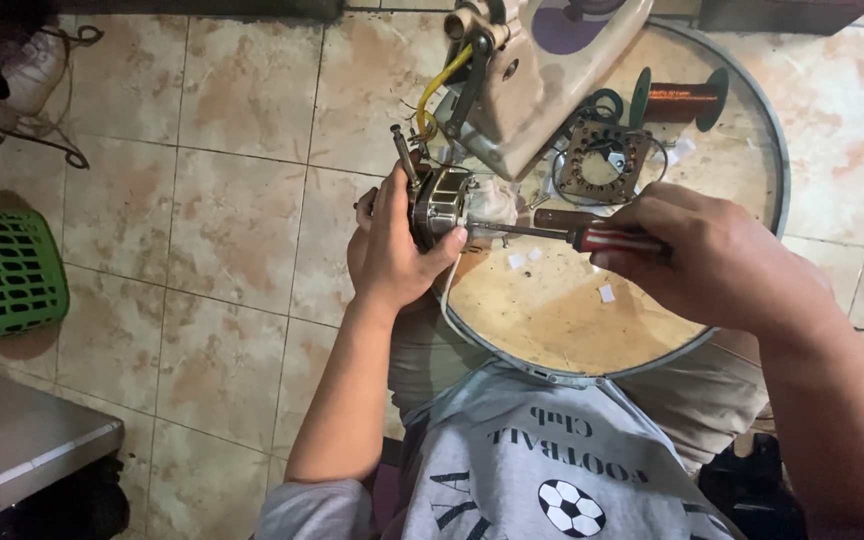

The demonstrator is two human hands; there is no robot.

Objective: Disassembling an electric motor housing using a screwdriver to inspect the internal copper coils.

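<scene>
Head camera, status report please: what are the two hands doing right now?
Left hand grips small motor. Right hand holds red-handled screwdriver, tip at motor. Nothing between them; copper wire spool lies apart on round tray.

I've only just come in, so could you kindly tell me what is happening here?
A person grips a small electric motor in the left hand and sets a red-handled screwdriver, held in the right hand, against it. They work over a round tray on the tiled floor, with a copper wire spool beyond.
</scene>
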